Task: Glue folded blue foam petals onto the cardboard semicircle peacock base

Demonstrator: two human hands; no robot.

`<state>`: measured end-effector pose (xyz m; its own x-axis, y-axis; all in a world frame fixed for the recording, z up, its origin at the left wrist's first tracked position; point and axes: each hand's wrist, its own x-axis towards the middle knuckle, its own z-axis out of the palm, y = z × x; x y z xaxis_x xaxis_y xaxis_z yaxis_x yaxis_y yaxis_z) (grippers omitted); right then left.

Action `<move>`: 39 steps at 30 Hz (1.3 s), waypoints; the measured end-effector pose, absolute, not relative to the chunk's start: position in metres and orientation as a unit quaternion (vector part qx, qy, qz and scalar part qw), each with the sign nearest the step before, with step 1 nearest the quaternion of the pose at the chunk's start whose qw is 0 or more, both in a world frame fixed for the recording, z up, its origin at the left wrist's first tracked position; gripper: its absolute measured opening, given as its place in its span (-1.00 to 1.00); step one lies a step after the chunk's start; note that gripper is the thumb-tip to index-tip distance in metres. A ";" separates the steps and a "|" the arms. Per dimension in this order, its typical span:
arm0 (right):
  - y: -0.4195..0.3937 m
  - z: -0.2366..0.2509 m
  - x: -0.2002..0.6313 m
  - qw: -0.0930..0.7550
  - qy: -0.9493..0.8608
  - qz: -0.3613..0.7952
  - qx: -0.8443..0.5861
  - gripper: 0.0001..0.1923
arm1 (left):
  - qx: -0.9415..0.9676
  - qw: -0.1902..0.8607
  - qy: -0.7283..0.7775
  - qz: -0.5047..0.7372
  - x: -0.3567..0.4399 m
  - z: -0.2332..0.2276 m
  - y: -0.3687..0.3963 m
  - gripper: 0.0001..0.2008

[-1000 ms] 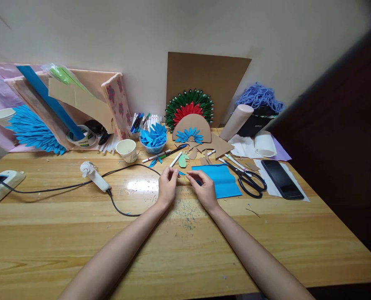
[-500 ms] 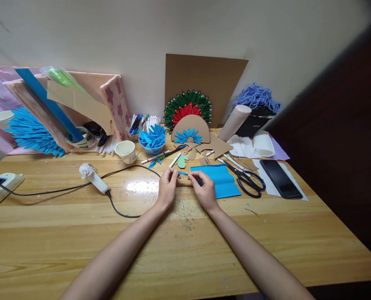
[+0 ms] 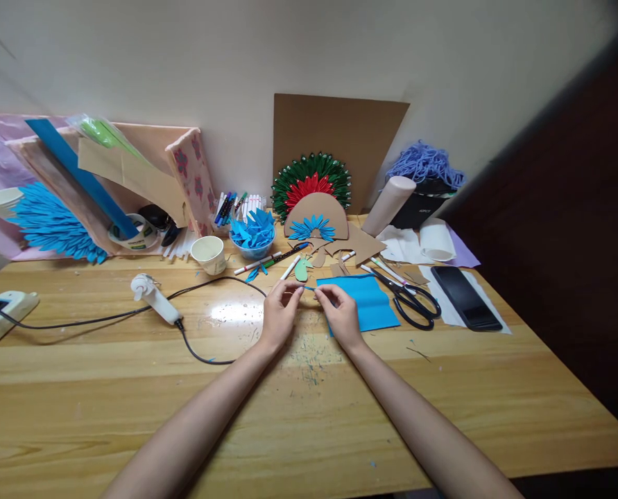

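Head view: left hand (image 3: 280,313) and right hand (image 3: 341,315) low over the table (image 3: 309,409), close together, fingertips pinched from both ends on a small blue paper strip (image 3: 309,288) held just above the wood. Fingers (image 3: 292,294) of both hands nearly closed, only the sliver between them; too small to tell whether folded or rolled. Just right of the right hand, a flat blue paper sheet (image 3: 367,299), partly under the knuckles. Black scissors (image 3: 411,299) beside that sheet, blades pointing toward the back. Dark phone (image 3: 466,298) further right on white paper. Behind the hands, loose marker pens (image 3: 267,260), a green cut-out (image 3: 302,269), and a bowl of blue paper pieces (image 3: 254,234). Paper cup (image 3: 209,254) to the left, and a white glue gun (image 3: 152,296) with its black cord (image 3: 204,350) looping near the left wrist.

Likely trouble: such a thin piece, gripped only at the tips, liable to tear or crease crookedly under uneven pull, or to slip out and vanish among the scraps. Left forearm close to the cord, so a snag could drag the glue gun. Right wrist resting on the blue sheet, apt to crumple or shift it toward the scissors.
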<state>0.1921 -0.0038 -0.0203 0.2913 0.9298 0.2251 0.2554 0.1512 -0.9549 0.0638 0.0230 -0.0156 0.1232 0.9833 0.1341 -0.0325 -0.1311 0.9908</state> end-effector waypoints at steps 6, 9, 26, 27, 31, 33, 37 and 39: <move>-0.002 -0.022 0.193 0.568 -0.501 0.321 -0.568 -0.78 | 0.552 0.486 0.443 0.512 0.064 -0.015 0.024 -0.82; -0.002 -0.022 0.194 0.570 -0.500 0.313 -0.572 -0.78 | 0.529 0.492 0.459 0.518 0.063 -0.017 0.027 -0.81; -0.007 -0.010 0.189 0.546 -0.566 0.224 -0.575 -0.84 | 0.524 0.510 0.452 0.511 0.064 -0.021 0.027 -0.83; -0.007 -0.010 0.189 0.545 -0.567 0.224 -0.575 -0.84 | 0.526 0.509 0.452 0.510 0.064 -0.021 0.027 -0.83; -0.007 -0.011 0.189 0.545 -0.568 0.220 -0.576 -0.86 | 0.527 0.506 0.460 0.504 0.064 -0.022 0.026 -0.83; -0.008 -0.011 0.188 0.546 -0.565 0.218 -0.578 -0.85 | 0.520 0.506 0.468 0.505 0.062 -0.020 0.025 -0.83; -0.010 -0.012 0.189 0.543 -0.563 0.220 -0.582 -0.83 | 0.500 0.513 0.489 0.498 0.041 -0.007 0.017 -0.81; -0.010 -0.014 0.189 0.540 -0.566 0.220 -0.583 -0.82 | 0.504 0.501 0.501 0.494 0.018 0.000 0.009 -0.80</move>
